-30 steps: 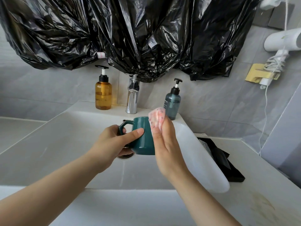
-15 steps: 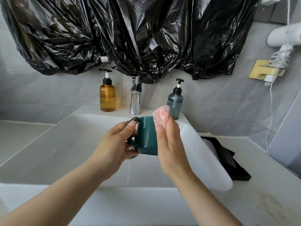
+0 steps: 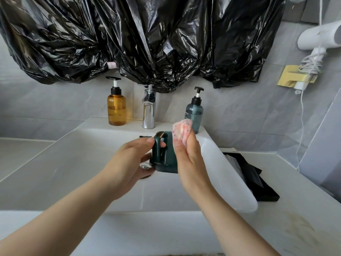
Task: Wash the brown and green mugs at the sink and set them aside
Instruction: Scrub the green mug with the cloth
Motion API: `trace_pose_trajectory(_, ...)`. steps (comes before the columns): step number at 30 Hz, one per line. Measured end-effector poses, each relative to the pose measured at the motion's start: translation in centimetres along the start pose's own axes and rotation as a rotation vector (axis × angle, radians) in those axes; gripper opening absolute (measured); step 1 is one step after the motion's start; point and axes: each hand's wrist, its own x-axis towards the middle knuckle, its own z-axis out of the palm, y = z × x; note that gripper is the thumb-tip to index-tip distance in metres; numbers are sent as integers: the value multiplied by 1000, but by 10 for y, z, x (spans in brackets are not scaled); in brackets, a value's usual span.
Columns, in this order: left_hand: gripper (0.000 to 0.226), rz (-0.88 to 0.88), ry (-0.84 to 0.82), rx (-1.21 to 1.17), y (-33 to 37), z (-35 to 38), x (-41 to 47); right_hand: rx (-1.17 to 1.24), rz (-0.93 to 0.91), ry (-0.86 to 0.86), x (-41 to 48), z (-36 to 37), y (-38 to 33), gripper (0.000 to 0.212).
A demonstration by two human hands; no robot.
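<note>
Left hand [image 3: 129, 163] gripped the glossy dark green ceramic mug [image 3: 164, 161] by its handle, fingers curled round it; mug held above the drain of the white rectangular sink basin [image 3: 73, 163], handle toward the camera; right hand [image 3: 190, 163] pinched a pink speckled cloth [image 3: 181, 131] between thumb and fingers, against the mug's right side; chrome tap [image 3: 149, 111] behind; amber pump bottle [image 3: 116, 108] left of it, blue-grey pump bottle [image 3: 194, 115] right; crinkled black plastic sheeting [image 3: 147, 37] hung above.

The right hand [image 3: 190, 159] and its pink cloth [image 3: 181, 133] cover the right side of the green mug [image 3: 162, 157]. Just under the grip, the left hand [image 3: 127, 163] half hides the drain [image 3: 145, 165]. Beyond the grip, the black plastic bag [image 3: 147, 43] covers the top of the faucet [image 3: 149, 111].
</note>
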Motion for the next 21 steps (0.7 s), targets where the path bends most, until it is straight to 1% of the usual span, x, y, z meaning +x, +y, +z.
trace_pose_trajectory(1, 22, 4, -10, 25, 2, -2, 0, 36, -7, -1, -1, -1, -2, 55)
trace_pose_trajectory(2, 33, 2, -13, 44, 2, -5, 0, 68, -2, -4, -3, -1, -4, 55)
trace_pose_trajectory(4, 65, -45, -22, 59, 2, -10, 0, 129, 19, -32, -5, -3, -9, 50)
trace_pose_trajectory(5, 74, -83, -55, 78, 1, -11, 0, 167, 36, -65, -6, -4, -12, 48)
trace_pose_trajectory(6, 78, -116, -107, 109, 1, -11, -1, 208, 55, -111, -8, -5, -15, 47)
trace_pose_trajectory(8, 77, -148, -167, 169, 1, -11, -2, 252, 69, -171, -11, -5, -22, 44)
trace_pose_trajectory(10, 79, -138, -166, 181, 1, -10, 1, 261, 62, -189, -12, -4, -25, 37)
trace_pose_trajectory(12, 85, -127, -136, 168, -1, -8, 3, 231, 49, -186, -11, -1, -25, 26)
trace_pose_trajectory(15, 90, -133, -90, 182, -1, -7, 6, 191, 55, -197, -11, 5, -25, 34)
trace_pose_trajectory(17, 87, -148, -69, 178, -1, -7, 8, 182, 62, -232, -11, 6, -22, 33)
trace_pose_trajectory(19, 83, -170, -54, 137, -2, -9, 11, 172, 54, -226, -11, 6, -23, 30)
trace_pose_trajectory(21, 73, -222, -43, 43, -3, -11, 15, 191, 67, -180, -8, 3, -19, 28)
